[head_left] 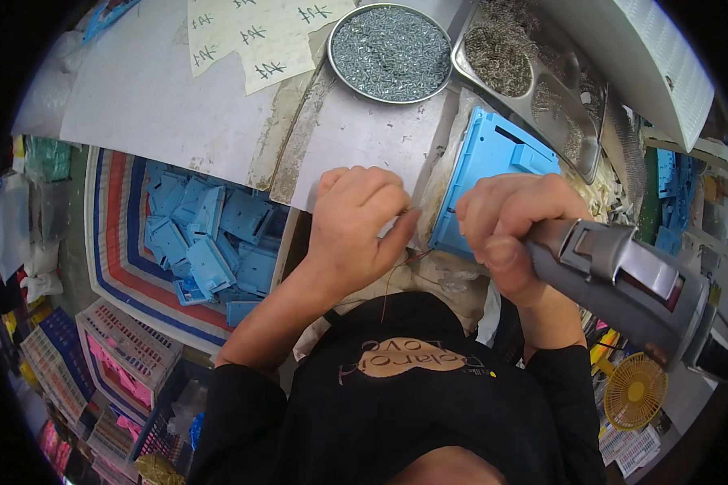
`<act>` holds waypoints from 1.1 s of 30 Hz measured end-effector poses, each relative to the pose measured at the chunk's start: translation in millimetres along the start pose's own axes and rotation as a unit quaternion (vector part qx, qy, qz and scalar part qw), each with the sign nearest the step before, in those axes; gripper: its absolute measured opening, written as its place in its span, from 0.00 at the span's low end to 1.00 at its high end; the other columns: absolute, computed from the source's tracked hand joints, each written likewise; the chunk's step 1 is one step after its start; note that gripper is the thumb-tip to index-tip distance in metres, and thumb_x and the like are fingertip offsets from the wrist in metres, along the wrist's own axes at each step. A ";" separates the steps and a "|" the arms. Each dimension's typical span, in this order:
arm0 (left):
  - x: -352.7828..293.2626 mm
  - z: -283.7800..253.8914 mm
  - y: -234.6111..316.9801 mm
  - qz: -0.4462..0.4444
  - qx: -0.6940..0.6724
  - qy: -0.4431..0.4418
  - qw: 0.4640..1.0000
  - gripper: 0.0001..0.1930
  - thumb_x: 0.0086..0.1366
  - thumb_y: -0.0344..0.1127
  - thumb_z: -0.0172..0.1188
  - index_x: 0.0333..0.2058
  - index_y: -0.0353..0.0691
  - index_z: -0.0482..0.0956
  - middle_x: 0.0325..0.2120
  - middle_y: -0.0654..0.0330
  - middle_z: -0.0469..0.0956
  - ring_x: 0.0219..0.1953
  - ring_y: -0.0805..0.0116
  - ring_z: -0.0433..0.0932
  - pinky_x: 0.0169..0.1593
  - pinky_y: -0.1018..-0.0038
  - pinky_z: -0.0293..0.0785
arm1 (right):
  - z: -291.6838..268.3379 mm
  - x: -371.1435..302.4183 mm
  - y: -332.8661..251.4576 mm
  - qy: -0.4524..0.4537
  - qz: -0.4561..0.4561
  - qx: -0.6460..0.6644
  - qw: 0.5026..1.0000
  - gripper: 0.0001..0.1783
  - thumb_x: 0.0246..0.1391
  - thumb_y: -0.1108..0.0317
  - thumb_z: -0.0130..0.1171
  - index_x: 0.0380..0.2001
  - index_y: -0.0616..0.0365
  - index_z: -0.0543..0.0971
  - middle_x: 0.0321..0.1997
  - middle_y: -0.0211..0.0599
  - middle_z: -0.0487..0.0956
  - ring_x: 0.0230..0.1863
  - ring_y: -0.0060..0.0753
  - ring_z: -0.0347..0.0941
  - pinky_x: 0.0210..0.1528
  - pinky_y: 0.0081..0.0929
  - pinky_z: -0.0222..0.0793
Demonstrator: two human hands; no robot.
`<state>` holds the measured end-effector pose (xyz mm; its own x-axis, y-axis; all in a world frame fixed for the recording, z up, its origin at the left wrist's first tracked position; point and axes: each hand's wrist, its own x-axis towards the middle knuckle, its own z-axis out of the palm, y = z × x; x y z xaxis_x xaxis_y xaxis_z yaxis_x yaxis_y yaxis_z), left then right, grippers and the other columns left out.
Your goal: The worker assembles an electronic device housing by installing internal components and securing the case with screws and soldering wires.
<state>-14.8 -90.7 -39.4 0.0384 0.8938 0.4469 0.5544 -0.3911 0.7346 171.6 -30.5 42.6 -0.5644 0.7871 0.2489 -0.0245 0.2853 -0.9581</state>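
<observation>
My left hand (357, 230) is over the near edge of the worktop, its fingers curled under and the thumb out to the right. What those fingers hold, if anything, is hidden. My right hand (519, 230) is closed above the near corner of a light-blue plastic housing (473, 178), its fingertips turned inward and their contents out of sight. A bulky dark-grey device with a shiny metal clip (623, 279) overlaps the right hand and wrist; whether the hand grips it I cannot tell. Between the hands, a thin red wire (385, 295) hangs before my black shirt.
A round metal dish of small screws (391, 52) stands at the far side of the worktop (170, 121). To its right is a metal compartment tray (530, 85) with small metal parts. At left, a striped bag (117, 234) holds several blue housings (210, 263). A yellow fan (635, 390) is at lower right.
</observation>
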 end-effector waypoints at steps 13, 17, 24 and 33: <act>0.0 11.0 19.5 0.038 -0.049 -0.024 0.998 0.12 0.49 0.26 0.72 0.33 0.45 0.83 0.32 0.67 0.83 0.34 0.69 0.78 0.46 0.66 0.61 | -9.7 4.8 -31.4 0.003 -0.081 0.142 0.987 0.17 0.66 0.51 0.61 0.41 0.50 0.70 0.16 0.19 0.70 0.15 0.20 0.66 0.25 0.26 0.69; -4.0 10.3 20.7 0.048 -0.022 -0.029 0.998 0.10 0.50 0.31 0.73 0.31 0.46 0.82 0.31 0.70 0.81 0.33 0.71 0.77 0.48 0.64 0.60 | -2.1 -5.2 -32.3 0.025 -0.063 0.162 0.984 0.17 0.64 0.53 0.64 0.40 0.52 0.70 0.17 0.22 0.70 0.16 0.22 0.67 0.27 0.28 0.69; 16.0 -5.3 27.8 0.083 -0.052 -0.151 0.984 0.19 0.51 0.29 0.68 0.45 0.42 0.82 0.52 0.62 0.81 0.57 0.65 0.75 0.54 0.61 0.63 | 6.8 -28.3 -27.9 0.071 -0.027 0.148 0.986 0.17 0.63 0.53 0.66 0.37 0.51 0.70 0.15 0.23 0.69 0.15 0.23 0.66 0.24 0.28 0.66; 12.5 -1.4 21.3 0.089 0.029 -0.237 0.967 0.24 0.54 0.28 0.62 0.53 0.44 0.81 0.60 0.64 0.78 0.66 0.70 0.70 0.56 0.60 0.64 | 19.0 -28.3 3.8 -0.010 -0.143 0.036 0.989 0.09 0.59 0.72 0.63 0.32 0.58 0.71 0.18 0.34 0.75 0.18 0.32 0.71 0.25 0.33 0.72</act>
<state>-3.6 -88.1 -17.5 0.5071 0.8187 0.2694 0.5491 -0.5478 0.6312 171.8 -62.1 29.2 -0.5426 0.6684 0.5088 -0.2445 0.4538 -0.8569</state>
